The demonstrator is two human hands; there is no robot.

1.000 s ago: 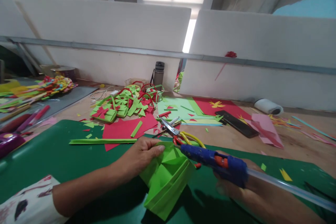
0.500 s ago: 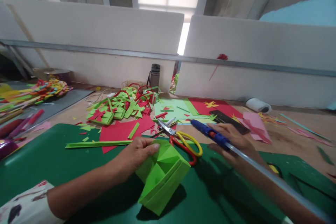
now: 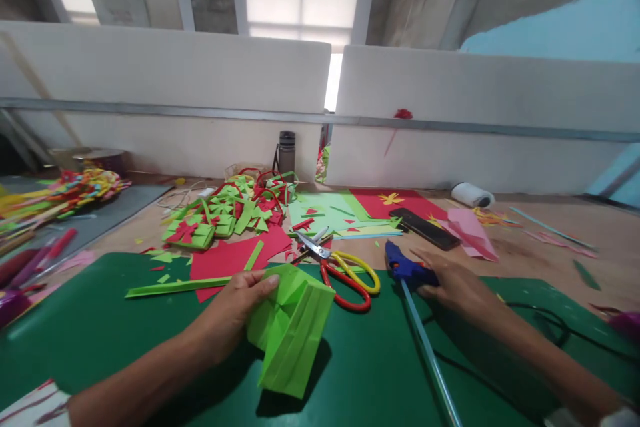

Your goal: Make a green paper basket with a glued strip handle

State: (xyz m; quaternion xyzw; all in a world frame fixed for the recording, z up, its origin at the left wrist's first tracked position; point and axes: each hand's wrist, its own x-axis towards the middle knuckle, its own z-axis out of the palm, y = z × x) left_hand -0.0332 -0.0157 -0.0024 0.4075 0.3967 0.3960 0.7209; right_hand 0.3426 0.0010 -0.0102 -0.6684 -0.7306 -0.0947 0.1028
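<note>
My left hand [image 3: 245,303] pinches a folded bright-green paper bag [image 3: 295,333] by its upper left edge, thumb on top. The bag is tilted above the green mat, its creased side facing up. To the right, my right hand [image 3: 457,287] is closed round the handle of a blue glue gun [image 3: 407,267], low over the mat. A long clear glue stick [image 3: 430,353] juts from its back toward me. Some of the right fingers are hidden behind the gun and hand. Scissors [image 3: 350,273] with red and yellow handles lie between the two hands, blades slightly apart.
Behind my left hand lie red paper [image 3: 215,257], a green strip [image 3: 175,287] and a pile of small green-and-red paper bags [image 3: 235,207]. A bottle [image 3: 287,153], a phone [image 3: 425,228], pink paper [image 3: 470,233] and a white roll [image 3: 473,195] are farther back. A black cord runs at right.
My right hand has lowered the glue gun and turned it, so the glue stick now points toward me. The green paper bag has shifted slightly left and tilted. The view has also shifted.
</note>
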